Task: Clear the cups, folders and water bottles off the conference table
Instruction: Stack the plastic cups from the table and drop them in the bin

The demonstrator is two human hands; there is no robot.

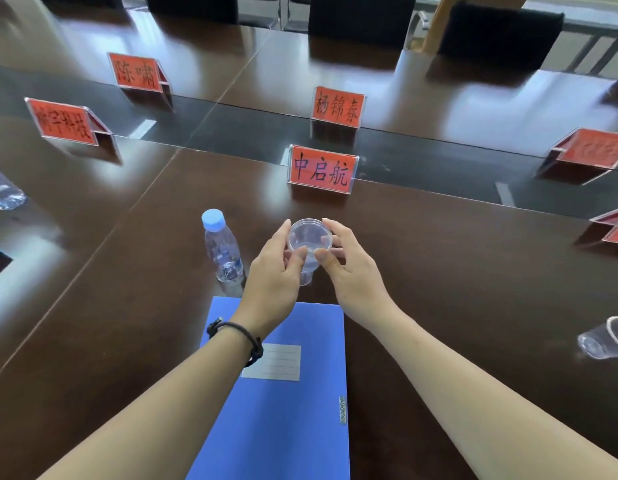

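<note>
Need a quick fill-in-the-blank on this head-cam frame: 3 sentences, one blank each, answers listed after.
1. Both hands, left hand and right hand, are closed around a clear plastic ____.
2. The water bottle standing left of the hands has a ____ cap.
3. The forearms reach over a ____ folder lying flat on the table.

Answers: cup; blue; blue

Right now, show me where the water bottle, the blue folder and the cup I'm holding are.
water bottle (223,252): head view, on its clear body.
blue folder (293,427): head view, on its bare cover.
cup (309,237): head view, inside its rim, between both hands.
</note>
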